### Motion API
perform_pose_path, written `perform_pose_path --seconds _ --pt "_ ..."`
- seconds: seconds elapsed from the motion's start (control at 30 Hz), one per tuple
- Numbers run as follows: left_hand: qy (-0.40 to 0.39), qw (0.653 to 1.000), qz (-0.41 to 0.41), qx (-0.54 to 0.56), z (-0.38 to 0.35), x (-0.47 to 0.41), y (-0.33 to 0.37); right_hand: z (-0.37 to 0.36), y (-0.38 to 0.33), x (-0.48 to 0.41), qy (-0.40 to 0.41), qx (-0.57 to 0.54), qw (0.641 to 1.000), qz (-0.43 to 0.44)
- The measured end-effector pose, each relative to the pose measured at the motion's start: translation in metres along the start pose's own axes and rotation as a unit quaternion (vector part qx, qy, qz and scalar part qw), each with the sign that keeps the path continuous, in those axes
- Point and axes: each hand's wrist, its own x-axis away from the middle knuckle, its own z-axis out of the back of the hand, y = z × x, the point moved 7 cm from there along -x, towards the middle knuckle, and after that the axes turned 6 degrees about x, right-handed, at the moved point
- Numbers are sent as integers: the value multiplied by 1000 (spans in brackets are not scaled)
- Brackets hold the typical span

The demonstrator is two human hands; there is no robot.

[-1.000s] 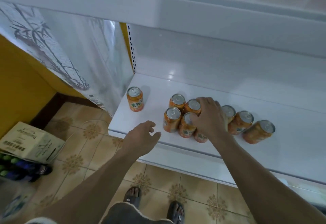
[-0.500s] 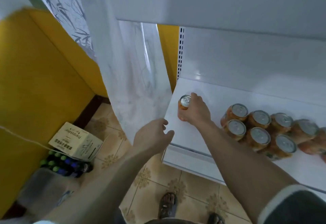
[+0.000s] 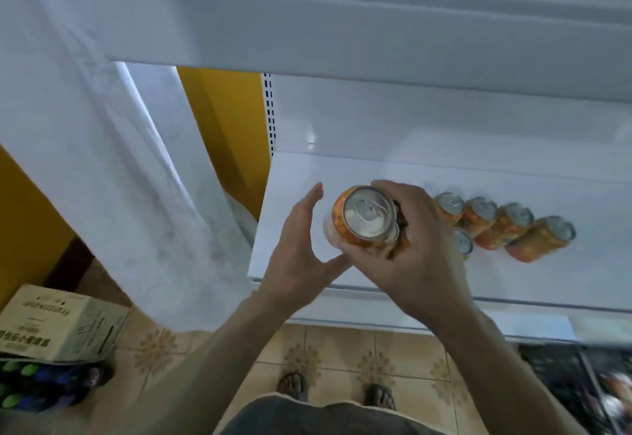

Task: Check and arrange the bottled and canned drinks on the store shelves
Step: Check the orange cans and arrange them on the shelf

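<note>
I hold an orange drink can (image 3: 362,219) over the white shelf (image 3: 342,167), right hand (image 3: 413,263) fingers clamped round it; left hand (image 3: 294,256) alongside, fingers straight.

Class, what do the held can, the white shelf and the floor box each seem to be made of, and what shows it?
Held can: metal, likely aluminium; silver lid with pull tab shines, orange wall looks printed. Shelf: glossy white, probably painted metal, though maybe plastic; it mirrors a light spot. Box: matt brown cardboard, with printed text and folded edges.
</note>
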Motion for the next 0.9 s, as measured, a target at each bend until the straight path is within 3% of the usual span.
perform_pose_path --seconds 0.13,0.27,0.33,0.4,0.47,0.53,0.6,0.63,0.73,0.9 --pt "-9 988 -120 99 -27 6 53 61 -16 14 49 50 996 58" --pt "-27 981 -154 118 -50 7 85 97 -10 24 80 71 991 82" --pt "-44 980 -162 107 -57 7 92 109 4 24 84 19 996 35" --pt "-64 980 -154 107 -61 7 93 112 35 21 78 -160 977 -113" --pt "-76 977 -136 144 -60 12 100 98 69 24 68 -405 873 -262" --pt "-80 974 -135 165 -62 14 111 72 85 29 30 -584 723 -368" --pt "-78 974 -142 156 -70 15 120 47 81 37 -38 -668 601 -438" --pt "-70 975 -144 151 -73 15 124 38 79 42 -70 -691 557 -456" --pt "-56 976 -151 150 -81 13 132 25 75 47 -121 -736 482 -459" --pt "-48 974 -156 155 -88 14 141 24 77 48 -146 -772 440 -436"
